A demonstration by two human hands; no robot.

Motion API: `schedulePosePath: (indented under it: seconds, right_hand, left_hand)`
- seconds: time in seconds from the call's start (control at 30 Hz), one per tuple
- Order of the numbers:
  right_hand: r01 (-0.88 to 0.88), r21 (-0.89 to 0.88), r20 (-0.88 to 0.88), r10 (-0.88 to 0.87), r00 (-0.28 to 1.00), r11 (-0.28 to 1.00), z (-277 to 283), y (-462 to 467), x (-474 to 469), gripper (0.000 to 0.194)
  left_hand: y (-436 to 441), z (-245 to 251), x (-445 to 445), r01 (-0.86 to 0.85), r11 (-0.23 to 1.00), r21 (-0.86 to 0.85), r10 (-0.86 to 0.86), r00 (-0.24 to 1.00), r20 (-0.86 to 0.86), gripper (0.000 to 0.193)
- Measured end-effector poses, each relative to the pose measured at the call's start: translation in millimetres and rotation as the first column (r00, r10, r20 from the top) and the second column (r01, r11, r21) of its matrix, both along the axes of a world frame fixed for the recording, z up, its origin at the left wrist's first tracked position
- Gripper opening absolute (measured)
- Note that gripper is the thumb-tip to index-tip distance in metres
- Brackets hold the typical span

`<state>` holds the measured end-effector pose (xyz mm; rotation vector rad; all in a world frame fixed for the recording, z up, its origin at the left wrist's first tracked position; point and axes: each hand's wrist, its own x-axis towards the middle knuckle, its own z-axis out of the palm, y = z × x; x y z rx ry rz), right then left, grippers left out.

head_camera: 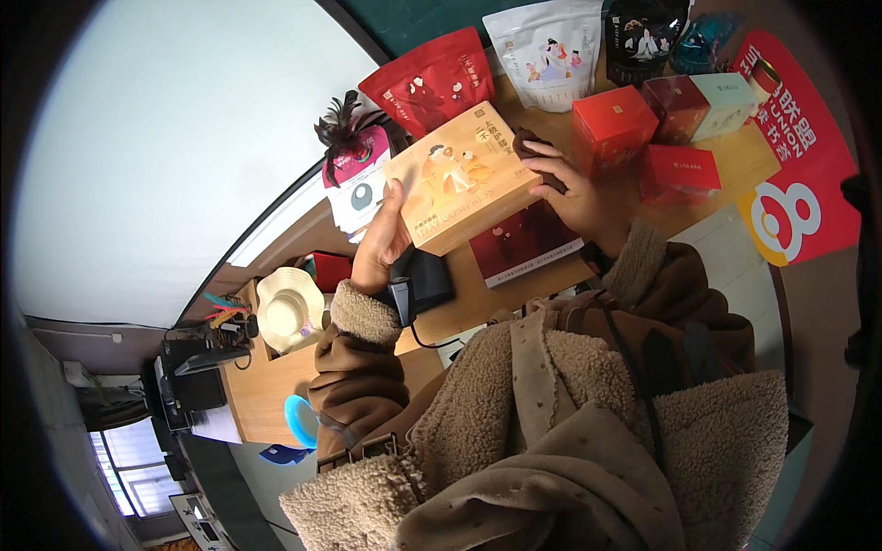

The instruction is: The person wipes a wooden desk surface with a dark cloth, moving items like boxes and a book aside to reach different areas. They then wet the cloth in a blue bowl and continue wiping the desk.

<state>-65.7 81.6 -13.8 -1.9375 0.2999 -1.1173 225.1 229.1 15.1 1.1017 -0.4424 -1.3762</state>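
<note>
A tan cardboard box (462, 175) with a printed figure and writing is raised above the desk, tilted. My left hand (386, 237) grips its left end, with the thumb on the top face. In my right hand (568, 189) is a dark brown cloth (541, 157), pressed against the box's right end. Below the box, a dark red flat box (527, 248) with a white edge lies on the wooden desk (475, 303). A black pouch-like object (424, 279) rests under my left wrist.
Red (431, 82), white (548, 58) and black pouches (641, 41) stand along the back. Several small boxes, including a red one (613, 131), stand at the right beside a red printed board (806, 172). A straw hat (289, 310) and a blue ring-shaped object (301, 420) are at the left.
</note>
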Motion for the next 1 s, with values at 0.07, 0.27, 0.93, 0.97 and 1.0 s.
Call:
schedulePosePath:
  seconds: [0.07,0.27,0.93,0.97,1.0]
  right_hand:
    - [-0.016,-0.037,-0.012,0.016,1.000,0.999,4,4,-2,0.034]
    - [-0.100,0.286,-0.044,0.118,0.992,0.953,2,3,-8,0.041]
    - [-0.080,0.400,-0.325,0.223,0.919,0.913,-34,-4,-17,0.040]
    - [-0.054,0.511,-0.423,0.305,0.853,0.858,-32,-5,-22,0.040]
    - [-0.026,0.515,-0.499,0.325,0.803,0.857,-28,-7,-29,0.044]
  left_hand:
    - [-4,-9,0,-0.052,0.999,-0.005,0.052,0.999,-0.009,0.068]
    - [-4,-14,-5,-0.197,0.956,-0.219,0.217,0.974,0.068,0.068]
    - [-14,21,-34,-0.202,0.837,-0.509,0.350,0.912,0.213,0.081]
    - [-15,21,-33,-0.215,0.841,-0.496,0.355,0.911,0.208,0.081]
    - [-16,20,-33,-0.225,0.840,-0.494,0.361,0.911,0.199,0.082]
